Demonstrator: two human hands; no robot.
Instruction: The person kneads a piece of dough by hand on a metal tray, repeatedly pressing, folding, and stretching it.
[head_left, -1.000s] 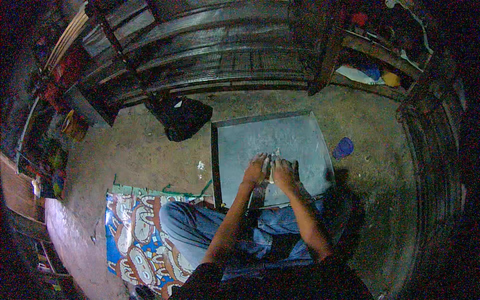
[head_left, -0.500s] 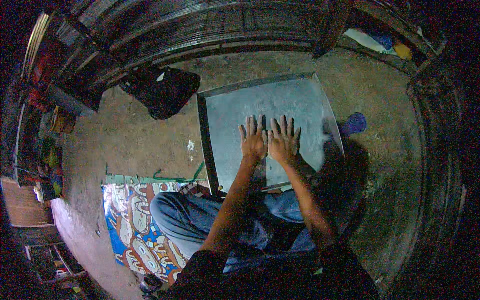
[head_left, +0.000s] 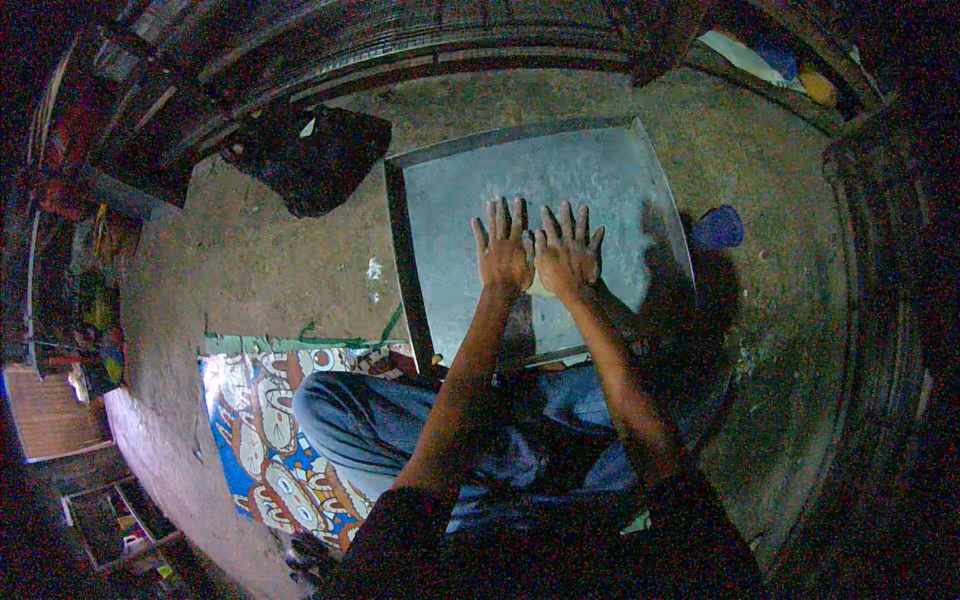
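Observation:
My left hand and my right hand lie side by side, palms down, on a shallow grey metal tray. Their fingers are stretched out and spread, pointing toward the tray's far side, with the thumbs nearly touching. Between the wrists a pale yellowish lump, dough-like, shows beneath the heels of my hands; the rest of it is hidden under the palms. Neither hand grips anything.
A purple cup-like container stands right of the tray. Black cloth or a bag lies at the far left. Beside my crossed legs in jeans is a colourful cartoon-printed mat. Dark slatted furniture borders the far side.
The whole view has shifted, so the tray and hands sit higher in the picture. The pale lump now shows between my wrists. Both hands stay flat and close together.

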